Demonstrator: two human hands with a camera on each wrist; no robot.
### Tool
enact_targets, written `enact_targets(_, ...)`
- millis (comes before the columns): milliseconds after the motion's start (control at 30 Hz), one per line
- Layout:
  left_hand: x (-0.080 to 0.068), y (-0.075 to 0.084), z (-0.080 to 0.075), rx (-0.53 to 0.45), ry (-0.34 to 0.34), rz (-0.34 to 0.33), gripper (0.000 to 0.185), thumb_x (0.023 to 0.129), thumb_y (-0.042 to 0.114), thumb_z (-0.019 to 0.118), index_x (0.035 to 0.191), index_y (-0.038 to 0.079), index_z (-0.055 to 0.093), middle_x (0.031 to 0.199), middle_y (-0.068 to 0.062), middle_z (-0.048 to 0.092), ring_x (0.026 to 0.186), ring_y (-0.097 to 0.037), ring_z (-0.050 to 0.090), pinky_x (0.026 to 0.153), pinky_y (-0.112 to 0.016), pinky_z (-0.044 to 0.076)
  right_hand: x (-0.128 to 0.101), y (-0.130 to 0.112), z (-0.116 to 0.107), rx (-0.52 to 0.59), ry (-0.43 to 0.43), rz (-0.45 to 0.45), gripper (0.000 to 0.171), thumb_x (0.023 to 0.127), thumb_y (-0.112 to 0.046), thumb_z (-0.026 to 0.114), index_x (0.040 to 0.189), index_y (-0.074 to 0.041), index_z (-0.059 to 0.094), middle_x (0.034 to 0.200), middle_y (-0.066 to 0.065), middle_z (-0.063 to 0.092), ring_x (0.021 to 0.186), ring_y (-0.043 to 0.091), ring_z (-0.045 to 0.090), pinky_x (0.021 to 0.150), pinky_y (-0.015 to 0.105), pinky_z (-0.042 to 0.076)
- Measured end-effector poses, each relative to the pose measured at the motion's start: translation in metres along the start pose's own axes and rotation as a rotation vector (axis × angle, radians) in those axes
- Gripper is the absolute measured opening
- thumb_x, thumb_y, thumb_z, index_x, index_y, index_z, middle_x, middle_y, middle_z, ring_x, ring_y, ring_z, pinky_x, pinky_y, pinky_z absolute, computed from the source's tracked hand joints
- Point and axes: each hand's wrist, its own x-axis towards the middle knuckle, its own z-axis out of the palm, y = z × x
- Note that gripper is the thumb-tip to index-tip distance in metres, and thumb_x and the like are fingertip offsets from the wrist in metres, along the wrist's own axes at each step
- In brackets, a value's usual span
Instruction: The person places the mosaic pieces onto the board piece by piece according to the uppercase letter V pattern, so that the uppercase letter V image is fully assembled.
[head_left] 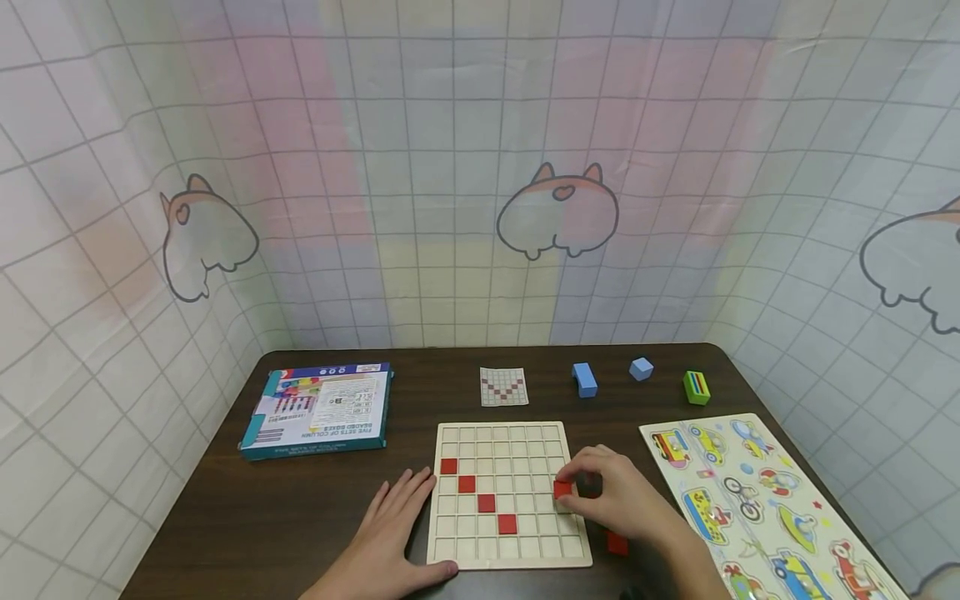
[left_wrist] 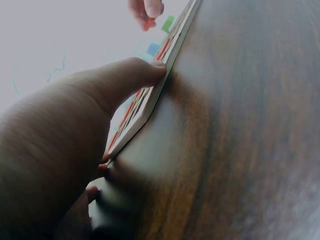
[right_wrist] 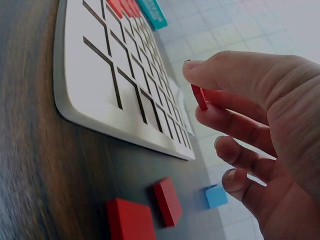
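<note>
A pale wooden grid board [head_left: 510, 563] lies on the dark table, with several red square tiles [head_left: 487, 503] set in its cells in a descending diagonal. My left hand [head_left: 386, 537] rests at the board's left side, fingers straight along the edge; in the left wrist view its thumb [left_wrist: 142, 72] touches the board's rim. Between thumb and forefinger my right hand [head_left: 622, 496] pinches another red square tile [right_wrist: 200, 97], held above the board's right columns. Two loose red tiles show in the right wrist view, a nearer one [right_wrist: 132, 220] and a farther one [right_wrist: 168, 202], beside the board.
Behind the board lies a small pattern card [head_left: 504, 387] with red squares. A blue oblong block [head_left: 585, 381], a blue cube [head_left: 641, 369] and a green striped block [head_left: 697, 388] stand back right. A flat box [head_left: 318, 412] is at left, a picture puzzle board [head_left: 750, 492] at right.
</note>
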Motion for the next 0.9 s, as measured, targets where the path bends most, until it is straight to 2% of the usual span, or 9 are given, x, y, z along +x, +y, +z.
enact_targets(267,-0.001,0.001,-0.001,-0.003,-0.002,0.003,0.132,0.078,0.094,0.074,0.177,0.018,0.031,0.186,-0.005,0.026,0.173,-0.041,0.017,0.137,-0.075,0.004,0.007,-0.006,0.010,0.038,-0.016,-0.022,0.020,0.093,-0.037,0.092,0.109,-0.030,0.082,0.106,-0.016,0.076,0.101,0.016,0.064,0.091,0.032,0.059)
enact_targets(467,-0.001,0.001,-0.001,0.002,0.000,0.006,0.132,0.078,0.094,0.074,0.177,0.018,0.031,0.186,-0.005,0.026,0.173,-0.041,0.017,0.137,-0.075,0.005,0.011,-0.010,0.019,0.081,-0.056,-0.023,0.018,0.092,-0.033,0.093,0.106,-0.030,0.082,0.104,-0.015,0.076,0.098,0.016,0.062,0.083,0.028,0.055)
enact_targets(700,0.000,0.000,-0.001,0.002,0.006,0.010,0.131,0.078,0.093,0.074,0.177,0.018,0.031,0.186,-0.005,0.026,0.173,-0.041,0.017,0.137,-0.075,0.005,0.017,-0.017,0.026,0.081,-0.073,-0.034,0.018,0.091,-0.033,0.094,0.105,-0.031,0.083,0.105,-0.017,0.075,0.100,0.014,0.063,0.087,0.028,0.056)
enact_targets(900,-0.001,0.001,-0.002,-0.008,-0.008,-0.001,0.131,0.079,0.093,0.075,0.177,0.019,0.030,0.186,-0.005,0.025,0.174,-0.041,0.016,0.137,-0.076,0.004,0.023,-0.021,0.033,0.091,-0.085,-0.069,0.018,0.090,-0.032,0.095,0.103,-0.029,0.083,0.102,-0.014,0.074,0.098,0.017,0.064,0.086,0.031,0.056)
